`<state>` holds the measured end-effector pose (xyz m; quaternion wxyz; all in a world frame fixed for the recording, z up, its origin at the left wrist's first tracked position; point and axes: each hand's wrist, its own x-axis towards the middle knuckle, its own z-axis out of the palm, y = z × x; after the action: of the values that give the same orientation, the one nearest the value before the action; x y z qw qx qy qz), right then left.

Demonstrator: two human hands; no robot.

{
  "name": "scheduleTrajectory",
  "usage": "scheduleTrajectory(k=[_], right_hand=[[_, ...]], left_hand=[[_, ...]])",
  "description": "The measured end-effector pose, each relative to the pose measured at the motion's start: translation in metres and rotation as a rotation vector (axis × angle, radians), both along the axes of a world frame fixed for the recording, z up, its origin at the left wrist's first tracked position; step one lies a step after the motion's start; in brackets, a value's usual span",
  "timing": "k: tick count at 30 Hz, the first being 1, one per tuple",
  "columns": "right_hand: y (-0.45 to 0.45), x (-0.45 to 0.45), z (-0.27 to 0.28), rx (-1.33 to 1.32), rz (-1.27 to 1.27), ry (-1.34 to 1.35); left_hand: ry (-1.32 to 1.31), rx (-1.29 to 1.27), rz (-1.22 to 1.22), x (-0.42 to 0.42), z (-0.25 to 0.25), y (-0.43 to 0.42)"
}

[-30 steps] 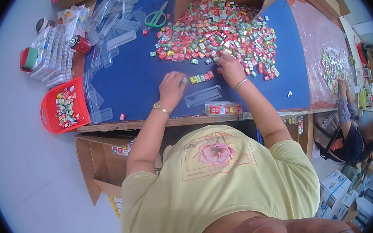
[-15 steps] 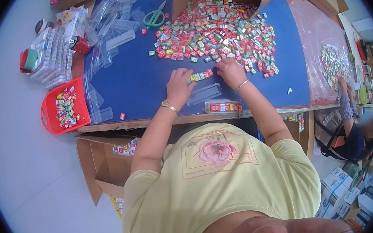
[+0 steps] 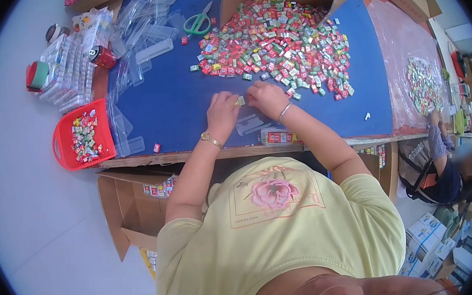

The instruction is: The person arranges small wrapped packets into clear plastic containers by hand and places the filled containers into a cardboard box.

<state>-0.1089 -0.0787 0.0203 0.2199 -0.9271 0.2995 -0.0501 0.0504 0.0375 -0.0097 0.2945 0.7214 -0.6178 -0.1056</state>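
My left hand (image 3: 222,115) is closed on the left end of a row of small blocks, where a yellow-and-green block (image 3: 240,100) shows at the fingertips. Close to its right, my right hand (image 3: 267,99) has its fingers bent together and covers the rest of the row; what it grips is hidden. Just below the hands lies a clear plastic tray (image 3: 250,125), partly covered by my right hand. A clear case of red and white blocks (image 3: 278,137) sits at the table's front edge. Beyond the hands spreads a large pile of small coloured blocks (image 3: 272,43).
Green-handled scissors (image 3: 197,24) and clear plastic trays (image 3: 153,49) lie at the back left. A red scoop with blocks (image 3: 56,146), a dark red can (image 3: 103,57) and stacked packs (image 3: 67,78) are farther left. A co-worker (image 3: 451,168) sits at the right.
My right hand has moved left from the pile's edge onto the row, which it now covers. My left hand came right to the row's end and has since shifted slightly left.
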Motion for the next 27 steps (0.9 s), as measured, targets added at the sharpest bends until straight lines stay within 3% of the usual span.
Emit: scheduleTrajectory(k=[5, 9, 27], right_hand=[[-0.002, -0.006, 0.012, -0.063, -0.064, 0.04], [-0.016, -0.032, -0.008, -0.138, -0.024, -0.034], [-0.02, -0.033, -0.02, -0.035, 0.051, -0.098]], left_hand=[[0.007, -0.012, 0.007, -0.002, -0.003, 0.002], [0.025, 0.011, -0.012, -0.006, 0.0, -0.001], [0.06, 0.072, -0.127, 0.006, 0.008, -0.002]])
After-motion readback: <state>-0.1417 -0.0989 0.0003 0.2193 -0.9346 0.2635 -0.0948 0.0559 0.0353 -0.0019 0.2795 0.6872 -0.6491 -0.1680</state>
